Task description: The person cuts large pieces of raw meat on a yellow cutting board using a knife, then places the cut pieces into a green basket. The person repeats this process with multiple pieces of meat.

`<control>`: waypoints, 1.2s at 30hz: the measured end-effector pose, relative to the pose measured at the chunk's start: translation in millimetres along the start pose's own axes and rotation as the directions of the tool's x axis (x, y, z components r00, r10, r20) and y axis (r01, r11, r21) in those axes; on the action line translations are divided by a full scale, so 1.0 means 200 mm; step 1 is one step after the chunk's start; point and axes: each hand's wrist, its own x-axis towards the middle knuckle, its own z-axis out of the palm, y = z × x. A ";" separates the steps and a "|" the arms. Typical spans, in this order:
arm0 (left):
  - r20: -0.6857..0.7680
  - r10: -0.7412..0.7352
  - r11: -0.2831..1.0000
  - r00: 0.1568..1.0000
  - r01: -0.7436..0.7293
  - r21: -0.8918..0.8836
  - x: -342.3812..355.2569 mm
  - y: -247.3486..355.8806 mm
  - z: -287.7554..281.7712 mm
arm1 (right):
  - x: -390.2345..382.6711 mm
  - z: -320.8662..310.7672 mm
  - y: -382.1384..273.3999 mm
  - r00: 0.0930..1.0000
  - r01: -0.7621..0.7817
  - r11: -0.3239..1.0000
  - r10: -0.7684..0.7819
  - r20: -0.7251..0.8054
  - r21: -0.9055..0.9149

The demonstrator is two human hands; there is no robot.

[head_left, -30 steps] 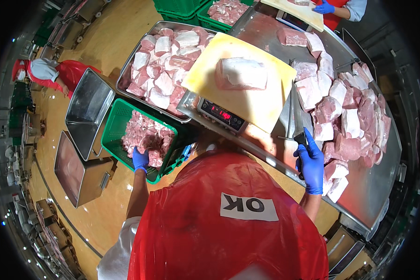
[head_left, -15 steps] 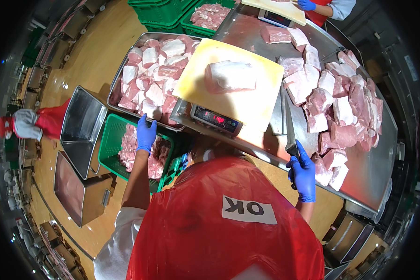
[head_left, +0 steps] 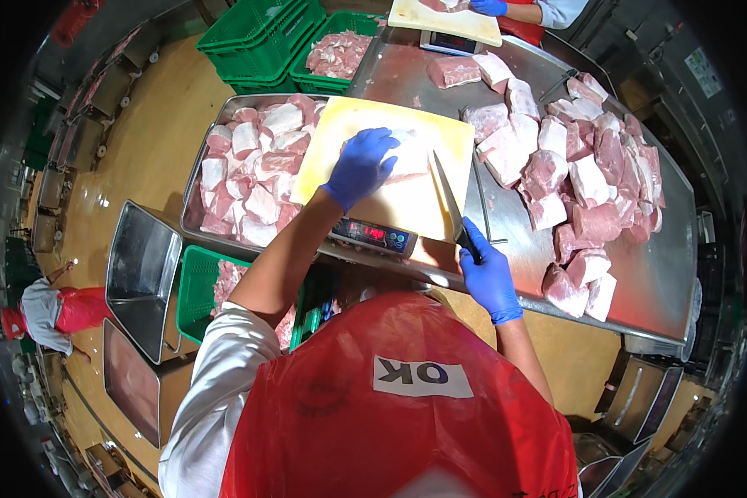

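On the yellowish cutting board (head_left: 427, 216) lies a block of raw pork (head_left: 410, 159) with a pale fat layer. My left hand (head_left: 362, 168), in a blue glove, grips its left part from above and hides much of it. My right hand (head_left: 491, 278), gloved too, is closed round the dark handle of a long knife (head_left: 446, 192). The blade points up and away over the board's right side, its tip near the block's right end. Beneath the board's near edge sits a digital scale (head_left: 373, 235) with a lit red display.
Left of the board, a metal tray (head_left: 192, 199) holds many pork chunks. A green crate (head_left: 192, 292) of trimmings stands below it. More pork blocks (head_left: 593, 187) are heaped on the steel table (head_left: 639, 286). A co-worker's gloved hand (head_left: 490, 7) is across the table; another person (head_left: 58, 311) stands far left.
My left hand has moved from above the green crate onto the pork block. My right hand has brought the knife leftward, from beside the board to over its right side.
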 end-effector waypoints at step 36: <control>0.028 -0.975 0.169 0.218 0.823 -0.542 -0.26 0.27 0.20 | 1.41 0.26 -0.24 0.878 0.303 0.918 -0.374 0.299 0.258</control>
